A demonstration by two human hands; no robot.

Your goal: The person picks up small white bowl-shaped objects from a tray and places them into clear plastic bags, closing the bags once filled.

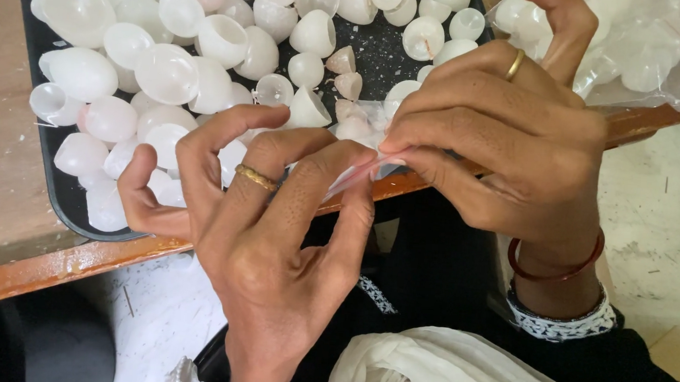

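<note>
Head view, looking down over the near edge of the desk (5, 191).

A small clear plastic bag (358, 156) is being held between both hands just above the desk's orange near edge (72, 264). The left hand (274, 226) is being kept partly closed: its index and middle fingertips (358, 164) are being pressed onto the thin film at the bag's mouth, thumb spread out to the left and touching nothing that can be made out. A gold ring (256, 178) is being worn on this hand. The right hand (503, 139) is being kept curled, fingertips pinched on the same film from the other side, the two hands meeting at the bag. A gold band (515, 64) is being worn on one finger and a red bangle (555, 271) on the wrist. A few pale pinkish pieces are being enclosed in the bag; their exact kind cannot be told.

A black tray (64, 196) is lying on the desk, its near left corner close to the near edge. White hollow half-shells (169, 71) are being carried on it in a dense heap, most of them toward its left and far sides. A larger clear bag of similar white shells (629, 52) is lying at the far right of the desk, behind the right hand.

A white cloth (439, 373) is lying across the dark lap below
</note>
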